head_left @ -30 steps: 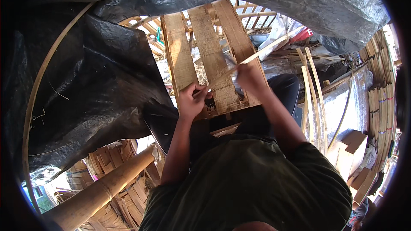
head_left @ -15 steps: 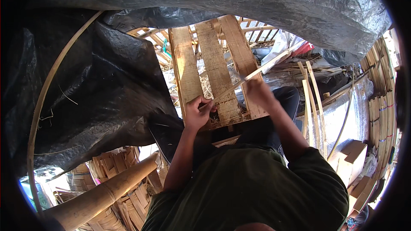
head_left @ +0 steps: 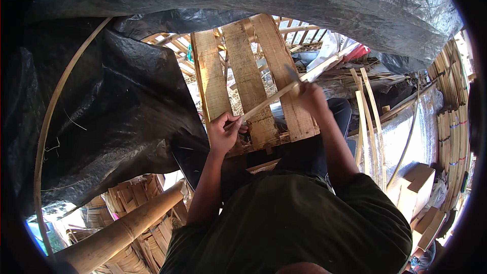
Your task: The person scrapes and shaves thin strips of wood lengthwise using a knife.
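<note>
A long pale bamboo strip [head_left: 269,101] slants across the slatted wooden bench [head_left: 245,82] in front of me, its far end up to the right. My left hand [head_left: 223,133] is closed around the near end, above the bench's left front. In my closed right hand [head_left: 313,99] is a knife [head_left: 292,74], its dark blade pointing up and left, slightly blurred. The blade lies at or just over the strip's middle; whether it touches cannot be seen. The knife's handle is hidden in my fist.
Several upright bamboo strips [head_left: 369,122] stand right of my knee. Black plastic sheeting [head_left: 101,116] covers the left, and more hangs overhead. A thick bamboo pole [head_left: 127,226] lies lower left by woven bamboo [head_left: 127,196]. Cardboard boxes [head_left: 417,185] and bundled slats [head_left: 451,137] are at right.
My left hand and the strip have shifted slightly left. The right hand with the knife has moved a little up the strip, and the blade shows more plainly. The whole view has shifted slightly.
</note>
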The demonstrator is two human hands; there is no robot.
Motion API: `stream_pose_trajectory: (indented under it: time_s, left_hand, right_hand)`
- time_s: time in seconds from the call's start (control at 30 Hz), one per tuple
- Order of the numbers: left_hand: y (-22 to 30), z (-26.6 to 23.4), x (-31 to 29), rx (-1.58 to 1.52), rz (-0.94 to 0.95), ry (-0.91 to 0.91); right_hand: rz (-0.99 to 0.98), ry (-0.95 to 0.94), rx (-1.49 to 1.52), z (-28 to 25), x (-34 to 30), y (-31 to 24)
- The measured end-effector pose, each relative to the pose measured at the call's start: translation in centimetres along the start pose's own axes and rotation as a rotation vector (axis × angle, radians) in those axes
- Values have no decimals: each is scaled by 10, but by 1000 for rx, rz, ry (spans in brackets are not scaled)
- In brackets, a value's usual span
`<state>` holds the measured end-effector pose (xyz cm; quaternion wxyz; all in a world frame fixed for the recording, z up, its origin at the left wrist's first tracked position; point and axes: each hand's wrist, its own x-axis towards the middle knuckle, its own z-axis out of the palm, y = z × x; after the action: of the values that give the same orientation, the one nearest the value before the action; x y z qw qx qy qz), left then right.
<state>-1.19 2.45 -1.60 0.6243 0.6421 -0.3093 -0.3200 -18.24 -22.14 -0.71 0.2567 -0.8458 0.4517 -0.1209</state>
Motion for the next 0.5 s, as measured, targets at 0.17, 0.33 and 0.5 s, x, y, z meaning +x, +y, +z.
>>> stream_pose_trajectory:
  time_s: [0.17, 0.33, 0.5]
  left_hand:
    - [-2, -1, 2, -49, -46, 12]
    - [-3, -4, 1, -19, -33, 18]
    - [-3, 2, 3, -22, -29, 2]
  right_hand:
    - [71, -267, 61, -37, 25, 2]
    - [-156, -20, 309, -97, 18, -24]
    - [-153, 61, 363, -80, 0, -6]
